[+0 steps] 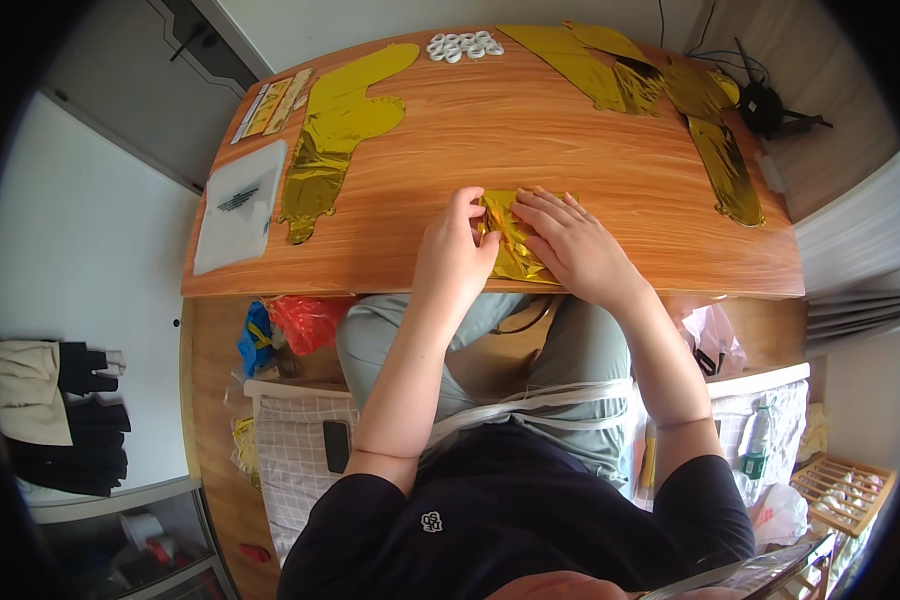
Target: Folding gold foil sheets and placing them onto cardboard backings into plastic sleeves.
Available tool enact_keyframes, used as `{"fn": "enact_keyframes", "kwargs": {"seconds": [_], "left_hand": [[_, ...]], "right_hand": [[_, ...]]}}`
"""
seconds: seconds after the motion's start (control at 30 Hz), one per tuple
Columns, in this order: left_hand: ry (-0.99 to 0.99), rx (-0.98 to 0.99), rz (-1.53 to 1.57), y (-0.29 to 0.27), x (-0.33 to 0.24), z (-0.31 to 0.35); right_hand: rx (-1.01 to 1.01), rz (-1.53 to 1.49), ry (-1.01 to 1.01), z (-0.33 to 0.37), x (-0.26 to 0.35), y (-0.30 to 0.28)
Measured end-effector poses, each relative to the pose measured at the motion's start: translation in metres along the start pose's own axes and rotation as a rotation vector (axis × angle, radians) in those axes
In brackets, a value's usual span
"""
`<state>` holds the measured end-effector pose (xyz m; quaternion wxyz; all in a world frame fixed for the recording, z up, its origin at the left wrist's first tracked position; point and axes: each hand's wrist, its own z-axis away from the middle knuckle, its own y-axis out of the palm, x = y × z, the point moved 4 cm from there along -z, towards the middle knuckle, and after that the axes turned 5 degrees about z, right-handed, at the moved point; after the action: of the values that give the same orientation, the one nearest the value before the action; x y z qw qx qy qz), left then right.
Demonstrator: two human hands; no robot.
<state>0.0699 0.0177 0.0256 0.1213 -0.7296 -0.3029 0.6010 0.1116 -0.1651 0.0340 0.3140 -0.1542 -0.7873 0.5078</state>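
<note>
A folded gold foil balloon (515, 252) lies crumpled at the near edge of the wooden table, between my hands. My left hand (457, 250) has its fingers curled around the balloon's left side, thumb toward its middle; the exact grip is partly hidden. My right hand (578, 245) rests flat across the balloon's right part, fingers stretched out and slightly apart. Farther left, another flat gold foil balloon (325, 155) is spread out. More flat gold foil balloons (595, 70) lie at the back right, and one piece (725, 170) hangs down toward the right edge.
The wooden table (450, 150) holds several white rings (462, 46) at the back, a clear plastic bag (240, 210) and printed cards (270, 105) at left. A black device with antennas (763, 105) stands far right. Below are a red bag (308, 320), a phone (337, 445) and a bottle (757, 440).
</note>
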Motion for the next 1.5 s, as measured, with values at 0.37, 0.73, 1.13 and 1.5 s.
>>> {"fn": "enact_keyframes", "kwargs": {"seconds": [0.37, 0.73, 1.13, 1.5], "left_hand": [[-0.107, -0.023, 0.161, 0.004, -0.001, -0.007], [0.119, 0.055, -0.069, 0.007, -0.002, -0.003], [0.346, 0.058, 0.024, 0.005, -0.003, -0.004], [-0.060, -0.150, 0.133, 0.003, -0.007, -0.008]], "right_hand": [[-0.017, -0.020, 0.020, 0.001, -0.003, 0.000], [-0.039, -0.055, 0.028, 0.001, -0.003, -0.002], [-0.039, -0.049, 0.037, 0.001, -0.002, -0.004], [-0.031, -0.060, 0.041, 0.001, -0.003, -0.002]]}}
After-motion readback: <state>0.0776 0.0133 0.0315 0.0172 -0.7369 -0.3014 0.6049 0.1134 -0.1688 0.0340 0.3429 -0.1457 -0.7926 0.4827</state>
